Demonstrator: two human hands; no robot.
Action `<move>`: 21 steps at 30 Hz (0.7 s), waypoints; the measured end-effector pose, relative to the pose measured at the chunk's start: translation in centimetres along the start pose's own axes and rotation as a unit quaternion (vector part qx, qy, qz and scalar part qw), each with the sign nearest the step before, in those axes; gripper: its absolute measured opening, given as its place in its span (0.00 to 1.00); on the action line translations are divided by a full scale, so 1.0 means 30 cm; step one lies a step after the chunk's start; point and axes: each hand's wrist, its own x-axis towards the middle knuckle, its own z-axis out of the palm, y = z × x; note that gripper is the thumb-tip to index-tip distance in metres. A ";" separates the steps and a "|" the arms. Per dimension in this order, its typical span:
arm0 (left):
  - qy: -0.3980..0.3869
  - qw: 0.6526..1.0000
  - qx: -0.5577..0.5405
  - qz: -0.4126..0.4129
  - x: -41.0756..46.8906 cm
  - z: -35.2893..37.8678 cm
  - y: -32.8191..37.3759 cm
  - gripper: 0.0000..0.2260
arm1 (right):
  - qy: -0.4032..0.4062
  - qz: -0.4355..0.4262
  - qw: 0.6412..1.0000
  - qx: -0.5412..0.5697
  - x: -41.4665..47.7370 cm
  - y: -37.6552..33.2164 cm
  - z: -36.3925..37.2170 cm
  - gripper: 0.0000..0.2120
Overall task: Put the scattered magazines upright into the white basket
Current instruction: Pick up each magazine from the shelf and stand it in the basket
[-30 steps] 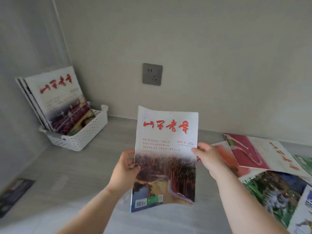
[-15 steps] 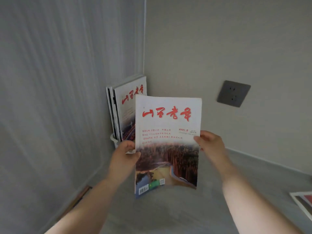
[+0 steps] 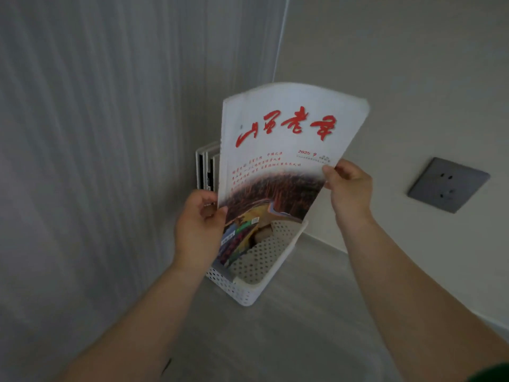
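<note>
I hold a magazine (image 3: 278,150) with a white cover, red brush lettering and a reddish landscape photo, upright and bowed. My left hand (image 3: 199,230) grips its lower left edge and my right hand (image 3: 348,188) pinches its right edge. Its bottom end dips into the white perforated basket (image 3: 259,274) in the corner. Behind it, the edges of other upright magazines (image 3: 205,169) lean against the left wall inside the basket.
The basket sits on a grey countertop (image 3: 289,340) where the striped left wall (image 3: 110,133) meets the beige back wall. A grey wall socket (image 3: 447,184) is on the back wall to the right.
The view has closed in on the corner. Both hands carried the magazine forward and down, so its lower end now enters the basket. The scattered magazines at right have left the frame.
</note>
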 end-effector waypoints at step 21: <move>0.006 0.973 0.232 -0.005 -0.032 0.000 -0.207 0.05 | -0.155 0.193 0.968 -0.034 -0.062 0.253 0.190 0.37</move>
